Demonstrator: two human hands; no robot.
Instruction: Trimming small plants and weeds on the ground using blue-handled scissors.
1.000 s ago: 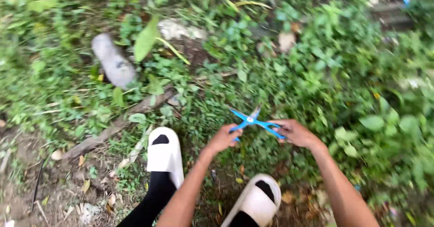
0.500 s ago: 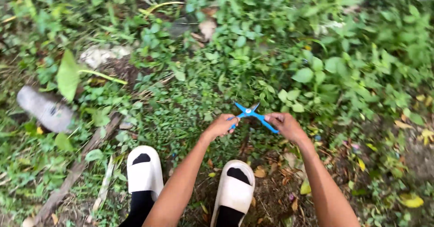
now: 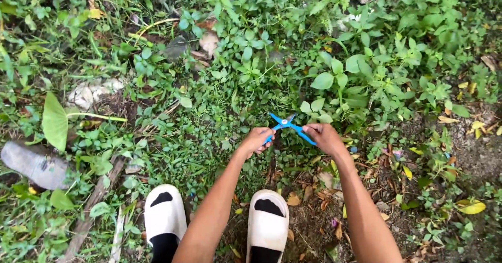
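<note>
Blue garden shears [image 3: 285, 122] are held in both of my hands, blades spread open and pointing away from me over low green plants. My left hand [image 3: 256, 139] grips the left handle. My right hand [image 3: 322, 137] grips the right handle. The handles are mostly hidden inside my fists. Below my arms are my two feet in white slip-on shoes [image 3: 267, 222] on dirt with dry leaves.
Dense leafy weeds [image 3: 366, 69] cover the ground ahead and to the right. A grey flattened bottle [image 3: 32, 164] lies at the left, with a large green leaf [image 3: 55, 120] beside it. A dead stick [image 3: 97, 200] runs diagonally near my left foot.
My view has shifted right and forward, so the grey bottle and stick slid to the left. Both hands stay on the shears, whose blades remain spread.
</note>
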